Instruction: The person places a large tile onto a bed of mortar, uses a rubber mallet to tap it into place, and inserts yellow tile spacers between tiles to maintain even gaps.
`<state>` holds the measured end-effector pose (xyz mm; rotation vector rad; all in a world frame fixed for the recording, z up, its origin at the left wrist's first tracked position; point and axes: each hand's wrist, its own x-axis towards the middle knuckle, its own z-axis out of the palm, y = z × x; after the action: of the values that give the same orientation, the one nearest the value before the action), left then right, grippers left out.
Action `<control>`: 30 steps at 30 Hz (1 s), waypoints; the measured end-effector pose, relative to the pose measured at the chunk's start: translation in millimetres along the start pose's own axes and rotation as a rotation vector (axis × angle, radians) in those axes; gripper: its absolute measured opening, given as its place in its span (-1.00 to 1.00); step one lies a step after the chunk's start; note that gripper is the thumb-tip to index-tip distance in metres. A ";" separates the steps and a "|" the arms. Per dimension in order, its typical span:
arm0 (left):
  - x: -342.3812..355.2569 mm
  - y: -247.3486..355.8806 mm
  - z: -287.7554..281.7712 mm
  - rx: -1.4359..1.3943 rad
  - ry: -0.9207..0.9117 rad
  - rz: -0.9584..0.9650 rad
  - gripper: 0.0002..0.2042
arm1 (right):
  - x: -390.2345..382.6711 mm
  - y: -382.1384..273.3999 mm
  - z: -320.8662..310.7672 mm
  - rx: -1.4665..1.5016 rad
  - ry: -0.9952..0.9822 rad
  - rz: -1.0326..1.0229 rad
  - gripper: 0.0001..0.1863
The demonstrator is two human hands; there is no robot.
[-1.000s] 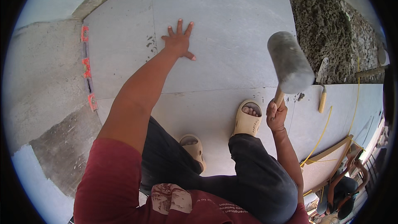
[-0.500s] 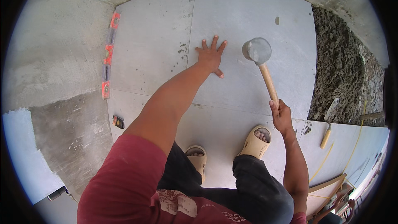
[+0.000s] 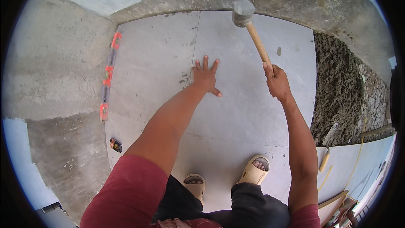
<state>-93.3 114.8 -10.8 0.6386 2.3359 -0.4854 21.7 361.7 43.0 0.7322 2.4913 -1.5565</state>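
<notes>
I am viewing the left hand point(image 3: 204, 79) resting splayed on a grey tile point(image 3: 242, 88), the right hand point(image 3: 277, 82) gripping a wooden-handled mallet point(image 3: 254, 33), the mallet head point(image 3: 243, 12) extending forward-left of that hand

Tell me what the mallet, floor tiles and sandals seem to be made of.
Mallet head: likely rubber, dull, patchy grey. Mallet handle: apparently wood, tan and smooth. Floor tiles: probably ceramic or stone, flat matte grey. Sandals: perhaps moulded foam, thick, matte beige.
</notes>
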 end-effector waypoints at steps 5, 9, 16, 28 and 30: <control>-7.4 -7.0 -6.5 -0.003 -0.037 -0.015 0.50 | -10.3 -34.8 22.2 0.262 0.234 -0.323 -0.45; 3.7 7.9 -8.4 -0.018 -0.012 0.016 0.50 | 0.1 56.9 49.3 -0.092 0.209 -0.137 -0.48; -0.1 -3.0 -3.2 -0.024 -0.027 -0.005 0.51 | -10.1 -29.9 -1.6 0.258 0.292 -0.326 -0.46; 3.4 0.7 -3.0 -0.044 -0.010 -0.010 0.52 | -18.8 9.9 -13.5 0.249 0.470 -0.227 -0.43; 5.1 4.4 -2.4 -0.066 0.010 0.001 0.50 | -23.1 52.1 7.3 0.155 0.538 -0.257 -0.39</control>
<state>-95.4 121.1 -13.3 0.6128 2.3506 -0.4041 64.5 366.1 5.0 1.0007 2.9639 -1.8593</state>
